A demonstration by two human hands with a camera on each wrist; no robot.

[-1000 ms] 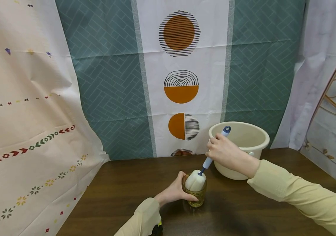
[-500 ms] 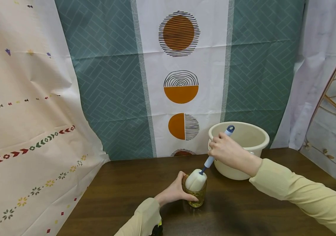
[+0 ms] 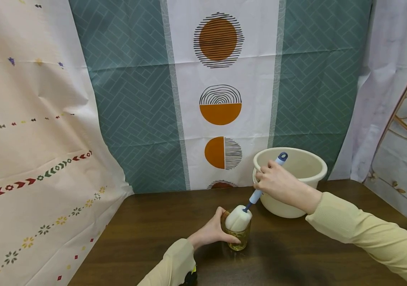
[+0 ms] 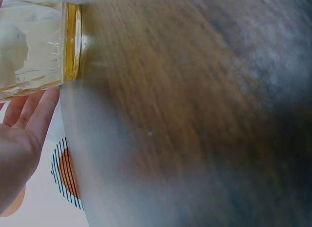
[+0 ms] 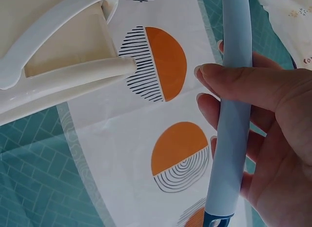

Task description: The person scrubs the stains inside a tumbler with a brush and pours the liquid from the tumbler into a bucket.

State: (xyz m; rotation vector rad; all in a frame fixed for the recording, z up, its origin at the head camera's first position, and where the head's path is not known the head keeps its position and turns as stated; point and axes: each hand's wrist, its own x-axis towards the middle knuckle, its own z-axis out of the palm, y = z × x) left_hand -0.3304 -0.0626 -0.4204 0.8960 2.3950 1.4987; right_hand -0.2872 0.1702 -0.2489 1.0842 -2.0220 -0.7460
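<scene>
My left hand (image 3: pixel 213 230) grips an amber glass (image 3: pixel 238 240) by its side, thumb in front and fingers behind. In the left wrist view the glass (image 4: pixel 39 46) shows its thick amber base close to the tabletop. A white sponge head (image 3: pixel 238 219) of a cup brush sits partly inside the glass. Its light blue handle (image 5: pixel 233 124) leans up and to the right, and my right hand (image 3: pixel 277 182) holds it with fingers and thumb curled round. The dark blue end with a hanging hole sticks out above that hand.
Behind my right hand stands a cream bucket (image 3: pixel 312 178) with a handle, near the back of the brown wooden table (image 3: pixel 160 222). Patterned cloths hang at the back and both sides. A small black and yellow thing (image 3: pixel 190 276) shows by my left sleeve.
The brush handle has tilted further right, its top end moving right together with my right hand. My left hand and the glass stay almost where they were.
</scene>
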